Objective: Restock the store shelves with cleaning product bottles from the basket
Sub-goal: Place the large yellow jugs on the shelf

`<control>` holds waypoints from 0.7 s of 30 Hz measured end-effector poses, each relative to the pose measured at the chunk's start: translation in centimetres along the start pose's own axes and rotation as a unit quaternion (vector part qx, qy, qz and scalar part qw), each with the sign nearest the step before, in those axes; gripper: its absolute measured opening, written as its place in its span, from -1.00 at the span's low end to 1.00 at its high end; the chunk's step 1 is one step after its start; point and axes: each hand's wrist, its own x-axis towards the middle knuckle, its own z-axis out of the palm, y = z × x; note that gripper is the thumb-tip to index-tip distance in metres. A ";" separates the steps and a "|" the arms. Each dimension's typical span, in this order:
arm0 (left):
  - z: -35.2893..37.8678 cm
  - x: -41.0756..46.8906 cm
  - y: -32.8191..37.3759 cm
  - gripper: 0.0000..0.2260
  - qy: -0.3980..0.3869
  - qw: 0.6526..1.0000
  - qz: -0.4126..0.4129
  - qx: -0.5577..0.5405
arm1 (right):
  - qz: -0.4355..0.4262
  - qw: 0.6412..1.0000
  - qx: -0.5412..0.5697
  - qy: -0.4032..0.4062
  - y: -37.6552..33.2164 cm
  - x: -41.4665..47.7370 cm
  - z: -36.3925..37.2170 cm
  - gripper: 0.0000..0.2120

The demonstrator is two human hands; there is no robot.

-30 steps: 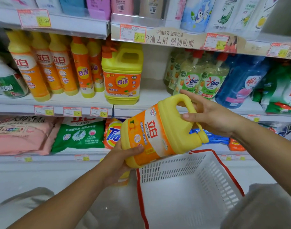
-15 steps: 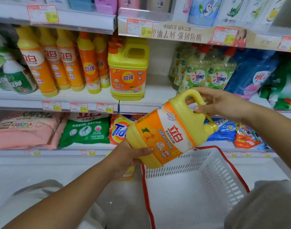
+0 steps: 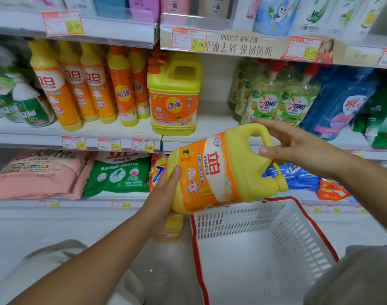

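I hold a big yellow detergent jug [image 3: 223, 170] with an orange and white label on its side, cap pointing right, above the white basket [image 3: 304, 234] with a red rim. My left hand [image 3: 164, 192] cups the jug's base, thumb on the label. My right hand [image 3: 298, 148] grips the jug's handle with thumb and fingers. The basket's inside shows no bottles. Behind my left hand, another yellow bottle [image 3: 170, 227] stands on the floor, mostly hidden. On the middle shelf [image 3: 212, 126] there is a gap between a similar yellow jug [image 3: 175, 95] and the OMO bottles [image 3: 276, 97].
Tall orange and yellow bottles [image 3: 71, 84] fill the middle shelf's left side, blue refill bags [image 3: 340, 102] its right. Powder bags [image 3: 119, 172] lie on the lower shelf. The upper shelf [image 3: 254, 45] overhangs with price tags. My knees frame the basket at both bottom corners.
The jug has tipped flatter, its cap end lower and pointing right, and has shifted slightly up toward the shelf. Both hands keep their hold.
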 end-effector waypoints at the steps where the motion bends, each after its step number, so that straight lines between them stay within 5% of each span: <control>1: -0.1 -0.1 0.2 -0.53 -0.002 1.000 0.001 0.006 | -0.003 1.000 -0.003 -0.013 0.0 -0.2 -0.1 -0.30; 11: -1.4 -1.1 0.9 0.08 -0.150 0.987 -0.004 0.049 | 0.004 0.999 0.049 -0.021 0.0 -1.2 -0.8 -0.43; 16: -0.9 -1.3 0.8 -0.06 -0.134 0.983 0.048 0.117 | 0.002 1.000 0.013 0.025 -0.3 -0.7 -0.7 -0.55; 21: -1.2 -0.6 0.2 -0.26 -0.108 0.992 0.058 0.038 | -0.019 0.994 -0.081 0.073 -0.7 -0.1 -0.3 -0.59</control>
